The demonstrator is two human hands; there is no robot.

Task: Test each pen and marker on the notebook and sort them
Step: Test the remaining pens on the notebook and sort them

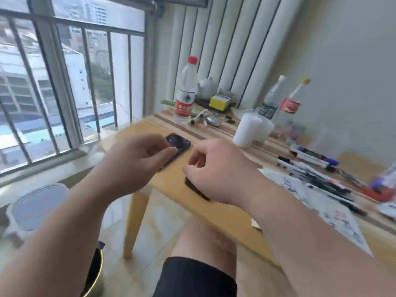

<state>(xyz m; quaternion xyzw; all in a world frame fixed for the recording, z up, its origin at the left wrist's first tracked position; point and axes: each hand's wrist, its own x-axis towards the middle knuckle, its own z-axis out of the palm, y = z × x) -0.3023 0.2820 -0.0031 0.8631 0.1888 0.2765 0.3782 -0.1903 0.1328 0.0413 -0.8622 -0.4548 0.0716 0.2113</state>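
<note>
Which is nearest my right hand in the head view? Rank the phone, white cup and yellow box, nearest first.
1. Phone, just left of the right hand.
2. White cup, farther back on the right.
3. Yellow box, at the far back.

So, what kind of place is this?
Probably a room in a high-rise flat: a light wooden table stands beside a barred window looking over city buildings, with a white teapot and a red-capped clear plastic water bottle on it.

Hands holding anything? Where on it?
The right hand grips a dark pen by its upper end; the rest sticks out below the palm. The left hand has fingertips at the phone, hold unclear.
</note>
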